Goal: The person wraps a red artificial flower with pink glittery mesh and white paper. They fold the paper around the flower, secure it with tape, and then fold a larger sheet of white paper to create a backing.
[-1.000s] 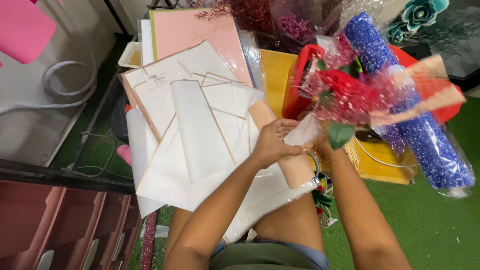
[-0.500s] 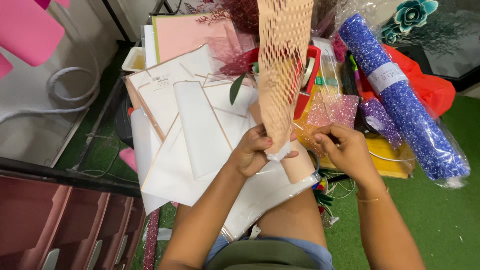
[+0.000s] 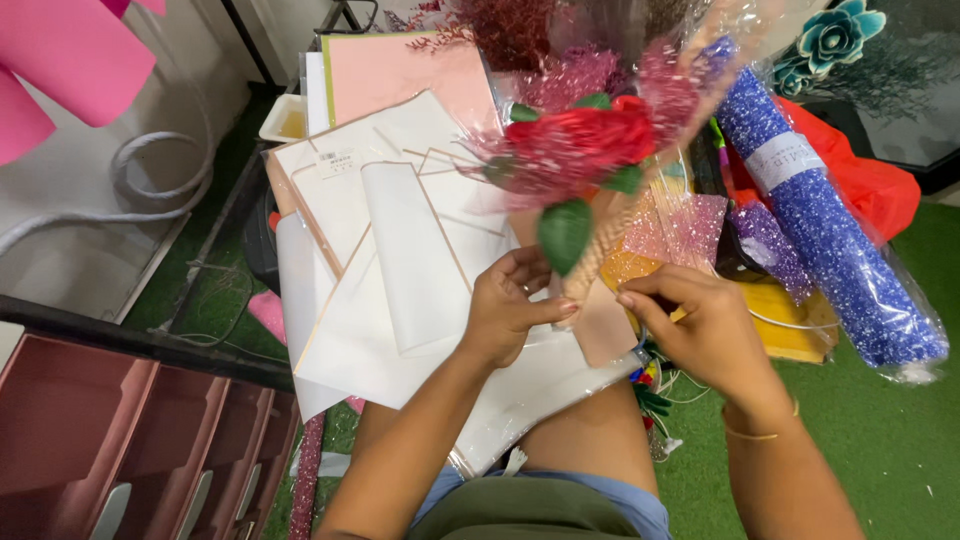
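Observation:
A small bouquet with a red rose [image 3: 590, 140], green leaves and clear crinkly wrap stands tilted above my lap. My left hand [image 3: 510, 305] pinches the base of the bouquet's stem wrap [image 3: 597, 262], a beige mesh sleeve. My right hand [image 3: 700, 325] holds the lower edge of the wrap from the right, thumb and fingers closed on it. Under both hands lies a stack of white wrapping sheets [image 3: 400, 270] with thin gold edges.
A blue glitter roll [image 3: 820, 230] in clear film lies at the right over a red bag [image 3: 870, 180] and a yellow sheet [image 3: 790, 320]. Pink paper [image 3: 400, 70] sits behind. Pink bins [image 3: 130, 450] stand at lower left. Green turf [image 3: 880, 430] covers the floor.
The bouquet has turned: a second ago the flowers lay to the right, then the mesh sleeve stood upright, and now the rose faces me, tilted. Both hands remain at its base.

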